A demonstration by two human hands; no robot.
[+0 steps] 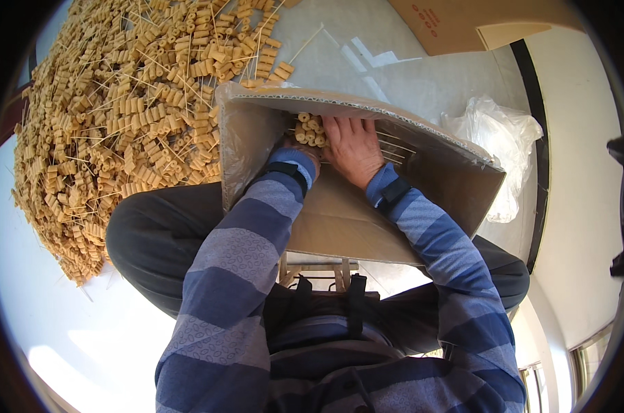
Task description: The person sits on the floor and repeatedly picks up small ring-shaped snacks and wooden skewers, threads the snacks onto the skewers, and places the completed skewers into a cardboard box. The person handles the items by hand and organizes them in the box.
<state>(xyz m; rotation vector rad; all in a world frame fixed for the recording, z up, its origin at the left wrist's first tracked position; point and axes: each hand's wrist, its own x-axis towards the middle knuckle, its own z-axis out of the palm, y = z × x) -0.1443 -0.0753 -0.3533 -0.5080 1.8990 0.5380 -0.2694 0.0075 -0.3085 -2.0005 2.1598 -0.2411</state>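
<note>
Pressing flat, open-fingered right hand (353,148) on sticks (394,146) lying left-right inside box (339,220).

An open brown corrugated cardboard box (353,220) lies tilted across my lap, its mouth turned away from me, with both my hands reaching inside. A second brown cardboard box (463,24) sits at the upper right with small red print on its side. A crumpled clear plastic bag (504,138) lies just right of my box.

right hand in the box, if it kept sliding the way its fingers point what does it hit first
Likely the cardboard box's far wall; the right hand lies flat pointing up at it, thin sticks beside. Depth unclear.
</note>
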